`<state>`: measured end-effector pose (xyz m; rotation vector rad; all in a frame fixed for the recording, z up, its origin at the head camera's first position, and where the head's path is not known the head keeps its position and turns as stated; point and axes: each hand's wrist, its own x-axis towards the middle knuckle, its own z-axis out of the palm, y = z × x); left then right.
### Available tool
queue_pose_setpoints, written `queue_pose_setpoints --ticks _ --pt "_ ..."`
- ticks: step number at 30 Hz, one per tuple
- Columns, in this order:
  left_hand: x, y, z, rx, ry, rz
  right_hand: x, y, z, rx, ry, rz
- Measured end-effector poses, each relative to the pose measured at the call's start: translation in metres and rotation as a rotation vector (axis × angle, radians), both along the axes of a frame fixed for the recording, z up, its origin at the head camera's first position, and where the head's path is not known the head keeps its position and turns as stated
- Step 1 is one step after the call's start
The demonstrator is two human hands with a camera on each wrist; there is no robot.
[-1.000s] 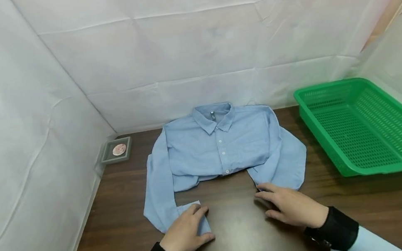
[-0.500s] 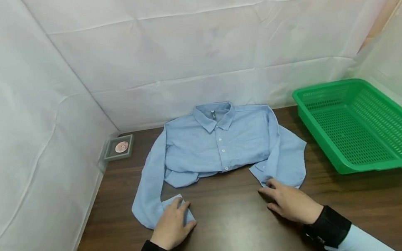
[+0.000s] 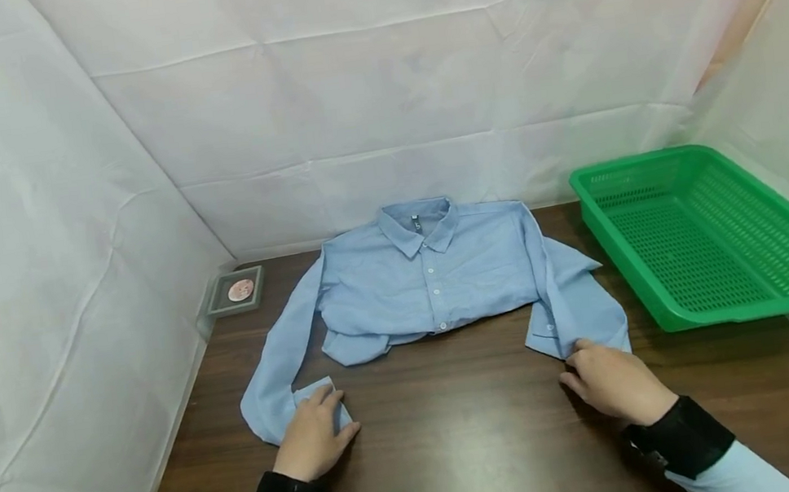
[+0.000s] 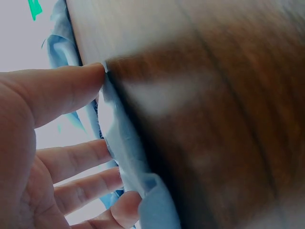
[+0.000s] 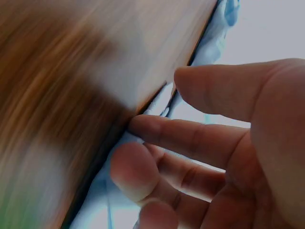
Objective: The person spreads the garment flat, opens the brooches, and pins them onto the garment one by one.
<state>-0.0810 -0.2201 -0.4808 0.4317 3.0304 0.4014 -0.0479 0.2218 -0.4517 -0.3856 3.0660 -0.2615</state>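
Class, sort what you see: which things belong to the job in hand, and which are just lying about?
In the job:
shirt
left hand and right hand, both touching it
table beneath

Apparently lying about:
basket
tray
pink disc in the tray

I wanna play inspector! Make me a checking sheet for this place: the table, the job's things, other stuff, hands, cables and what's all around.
Surface: dark brown wood-grain tabletop, shiny near the front.
Job's things: light-blue collared cloth shirt, collar toward the back, sleeves bent out to both sides.
Clutter: small square grey tray holding a round pinkish disc, back left; rectangular green plastic basket with mesh walls, right.
Grippers: bare left hand touches the left sleeve's cuff; bare right hand touches the lower end of the right sleeve.
Cables: nothing seen.
Surroundings: creased whitish sheets behind and at both sides.
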Motion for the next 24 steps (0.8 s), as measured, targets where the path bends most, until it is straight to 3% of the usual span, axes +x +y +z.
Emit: queue_pose_setpoints --ticks 5,11,18,21,24 --pt "-0.001 -0.002 0.002 0.0 -0.025 0.012 0.003 0.019 0.004 0.015 -0.03 -0.102" --pt "-0.003 -0.008 0.0 0.002 -0.004 0.01 0.005 0.034 0.007 0.012 -0.077 -0.206" --pt "-0.005 -0.018 0.001 -0.01 0.008 0.031 0.002 0.042 0.007 0.014 -0.129 -0.284" --pt "-0.005 -0.019 0.002 -0.025 0.007 0.036 0.002 0.041 0.009 0.011 -0.105 -0.302" --pt "-0.005 -0.015 0.005 -0.04 0.01 0.038 0.004 0.035 0.01 0.01 0.012 -0.302"
